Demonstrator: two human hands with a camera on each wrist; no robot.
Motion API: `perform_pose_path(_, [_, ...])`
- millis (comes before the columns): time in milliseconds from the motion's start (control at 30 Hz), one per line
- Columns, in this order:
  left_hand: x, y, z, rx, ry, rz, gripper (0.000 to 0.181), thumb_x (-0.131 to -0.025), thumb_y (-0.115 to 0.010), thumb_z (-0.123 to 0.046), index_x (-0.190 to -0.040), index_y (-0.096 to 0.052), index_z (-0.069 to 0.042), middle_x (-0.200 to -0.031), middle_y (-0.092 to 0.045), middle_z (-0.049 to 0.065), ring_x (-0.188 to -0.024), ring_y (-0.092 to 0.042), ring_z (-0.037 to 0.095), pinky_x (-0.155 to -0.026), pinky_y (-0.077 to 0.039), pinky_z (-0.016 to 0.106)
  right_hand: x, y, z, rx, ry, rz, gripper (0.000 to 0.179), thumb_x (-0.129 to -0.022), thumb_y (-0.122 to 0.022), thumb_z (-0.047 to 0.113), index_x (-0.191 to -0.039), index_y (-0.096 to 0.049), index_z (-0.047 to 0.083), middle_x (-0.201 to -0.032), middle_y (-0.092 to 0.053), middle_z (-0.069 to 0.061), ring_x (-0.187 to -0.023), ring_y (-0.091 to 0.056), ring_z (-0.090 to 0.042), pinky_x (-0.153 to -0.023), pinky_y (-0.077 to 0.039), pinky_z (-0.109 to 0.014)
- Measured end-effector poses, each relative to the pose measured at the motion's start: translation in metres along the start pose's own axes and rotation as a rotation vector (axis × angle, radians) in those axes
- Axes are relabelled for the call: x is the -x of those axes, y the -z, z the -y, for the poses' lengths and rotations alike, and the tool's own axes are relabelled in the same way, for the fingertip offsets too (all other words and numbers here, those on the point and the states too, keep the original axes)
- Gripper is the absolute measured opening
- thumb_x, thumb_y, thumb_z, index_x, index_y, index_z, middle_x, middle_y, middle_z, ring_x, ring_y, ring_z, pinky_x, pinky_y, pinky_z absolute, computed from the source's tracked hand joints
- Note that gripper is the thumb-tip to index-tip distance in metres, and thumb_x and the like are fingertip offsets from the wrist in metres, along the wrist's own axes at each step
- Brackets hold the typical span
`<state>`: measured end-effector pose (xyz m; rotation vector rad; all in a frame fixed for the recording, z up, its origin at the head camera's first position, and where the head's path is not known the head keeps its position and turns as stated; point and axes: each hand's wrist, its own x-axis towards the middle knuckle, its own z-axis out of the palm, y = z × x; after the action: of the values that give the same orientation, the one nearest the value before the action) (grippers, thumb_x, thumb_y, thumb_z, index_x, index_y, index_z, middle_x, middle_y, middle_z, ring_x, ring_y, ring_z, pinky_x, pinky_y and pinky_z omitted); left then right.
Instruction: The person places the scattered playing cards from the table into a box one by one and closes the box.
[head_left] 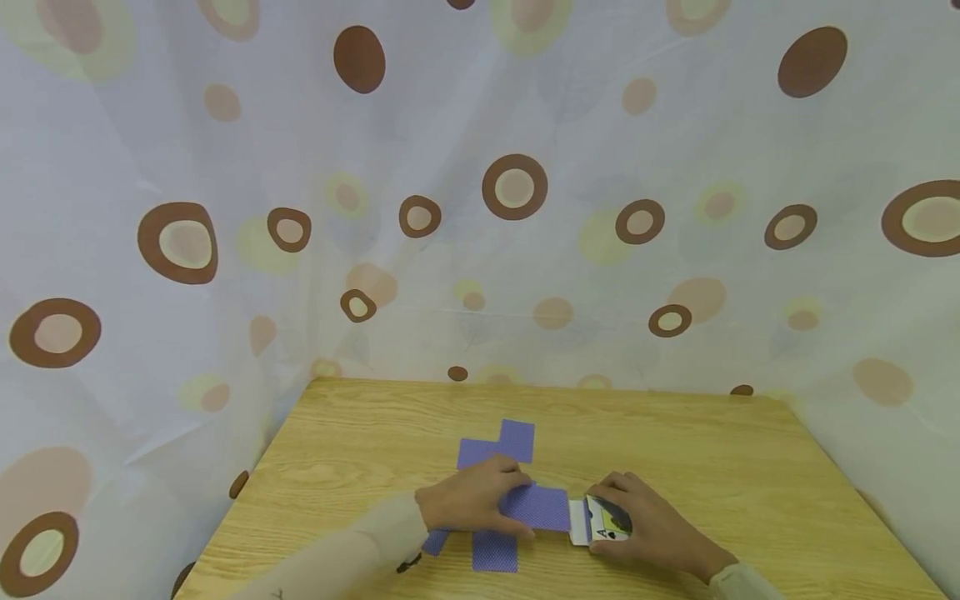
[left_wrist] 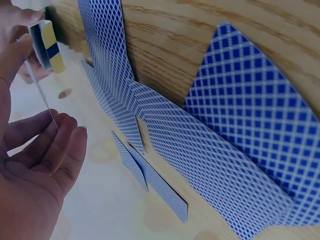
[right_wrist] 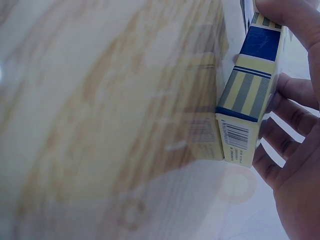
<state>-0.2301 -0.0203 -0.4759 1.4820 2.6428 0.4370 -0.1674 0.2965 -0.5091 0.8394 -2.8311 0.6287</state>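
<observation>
My left hand (head_left: pixel 476 496) pinches a blue-backed playing card (head_left: pixel 542 508) between thumb and fingers. Edge-on, that card (left_wrist: pixel 41 94) looks like a thin white line in the left wrist view. My right hand (head_left: pixel 648 521) grips a playing-card box (right_wrist: pixel 245 95), yellow with blue and grey bands and a barcode on its end. An ace of spades design shows on the box's upper side in the head view, and its white flap (head_left: pixel 578 523) sticks out toward the held card. Loose blue-backed cards (left_wrist: pixel 185 150) lie face down, some overlapping, beneath and around my left hand.
A wood-grain table (head_left: pixel 697 433) carries the cards. Behind it and along both sides hangs a white curtain (head_left: pixel 450 125) with brown and yellow spots. Two of the spread cards lie farthest back, one of them a card (head_left: pixel 517 440) beyond my left hand.
</observation>
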Motion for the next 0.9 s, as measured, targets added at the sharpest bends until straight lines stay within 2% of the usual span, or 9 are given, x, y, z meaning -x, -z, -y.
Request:
perform_pose_path(233, [-0.004,-0.001,-0.006,-0.022,-0.029,-0.012,0.077,-0.087,-0.07,-0.068,-0.138,-0.063,-0.01,-0.131,-0.06,-0.002,-0.119,-0.055,0.009,-0.099,-0.047,0.022,0.001,-0.001,0.0,-0.007,0.005,-0.006,0.068,-0.085,-0.075,0.065,-0.131,-0.068,0.016,-0.118,-0.055,0.015,-0.104,-0.05,-0.006,-0.084,-0.052,-0.032])
perform_pose_path(400, [-0.007,-0.003,-0.009,-0.032,-0.016,-0.015,0.078,-0.086,-0.07,-0.069,-0.139,-0.063,-0.012,-0.132,-0.059,-0.002,-0.12,-0.055,0.01,-0.1,-0.047,0.023,0.001,-0.001,-0.001,-0.016,0.009,-0.007,0.067,-0.086,-0.073,0.066,-0.131,-0.068,0.016,-0.118,-0.054,0.015,-0.103,-0.049,-0.006,-0.083,-0.051,-0.031])
perform_pose_path(667, [-0.012,-0.007,-0.009,-0.059,-0.045,-0.02,0.079,-0.087,-0.069,-0.069,-0.138,-0.063,-0.009,-0.131,-0.059,-0.001,-0.114,-0.055,0.008,-0.094,-0.048,0.02,0.0,0.0,-0.001,-0.005,0.014,-0.006,0.068,-0.086,-0.073,0.066,-0.131,-0.067,0.016,-0.119,-0.054,0.015,-0.104,-0.05,-0.006,-0.084,-0.052,-0.033])
perform_pose_path(900, [-0.013,-0.008,-0.011,-0.057,-0.044,-0.021,0.078,-0.087,-0.071,-0.066,-0.138,-0.063,-0.008,-0.125,-0.059,-0.002,-0.104,-0.052,0.004,-0.087,-0.047,0.017,0.0,0.001,0.0,-0.014,0.011,0.0,0.067,-0.086,-0.073,0.065,-0.131,-0.067,0.016,-0.118,-0.054,0.015,-0.103,-0.049,-0.006,-0.083,-0.051,-0.031])
